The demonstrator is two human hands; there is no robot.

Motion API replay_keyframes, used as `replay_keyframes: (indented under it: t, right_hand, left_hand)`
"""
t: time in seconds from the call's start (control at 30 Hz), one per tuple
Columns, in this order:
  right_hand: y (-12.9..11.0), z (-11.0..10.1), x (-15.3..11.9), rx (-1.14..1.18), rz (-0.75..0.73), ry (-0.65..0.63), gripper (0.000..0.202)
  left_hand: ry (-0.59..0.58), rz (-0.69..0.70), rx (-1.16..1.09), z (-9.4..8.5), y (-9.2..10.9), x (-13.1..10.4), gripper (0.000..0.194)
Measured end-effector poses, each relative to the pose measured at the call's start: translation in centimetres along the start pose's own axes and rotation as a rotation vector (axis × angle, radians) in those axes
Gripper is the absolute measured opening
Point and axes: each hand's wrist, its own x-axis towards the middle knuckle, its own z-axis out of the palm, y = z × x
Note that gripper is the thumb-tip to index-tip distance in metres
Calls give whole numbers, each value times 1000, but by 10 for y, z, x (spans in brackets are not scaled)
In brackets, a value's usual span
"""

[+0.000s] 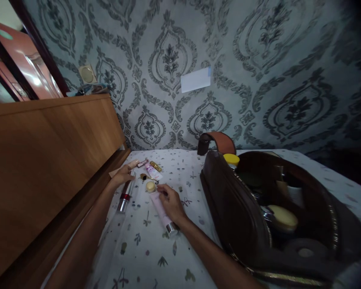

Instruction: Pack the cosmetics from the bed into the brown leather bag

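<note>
My left hand (122, 175) lies at the left of the patterned sheet, fingers stretched out and apart. It is beside the upper end of a dark red and silver tube (125, 197) and close to a beige item (133, 163). My right hand (171, 204) rests over a pale pink tube (159, 210) with a silver cap, fingers curled and thumb and forefinger together. Whatever they may pinch is too small to make out. A small round cream-yellow jar (151, 186) sits just left of those fingertips. Above it lie a white and pink tube (153, 171) and a gold tube (155, 165).
A large dark brown zip bag (228, 208) stands open at the right, with a yellow-lidded container (231, 159) and a pale oval item (281, 218) inside. Behind it is a brown strap (224, 142). A wooden board (54, 160) borders the left side; patterned wallpaper (171, 108) rises behind.
</note>
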Motion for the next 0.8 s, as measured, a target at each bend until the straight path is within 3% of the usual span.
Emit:
replay_keyframes:
  t: [0.2,0.5,0.8]
  right_hand:
    - [-3,-2,0,-10,6,-5,31]
    - [-4,-1,-1,13,-1,22,30]
    - [-1,-1,0,1,-6,32,28]
  left_hand:
    - [-74,41,165,1,1,11,37]
    - [39,85,382,20,25,33,37]
    - [54,69,442,33,36,49,36]
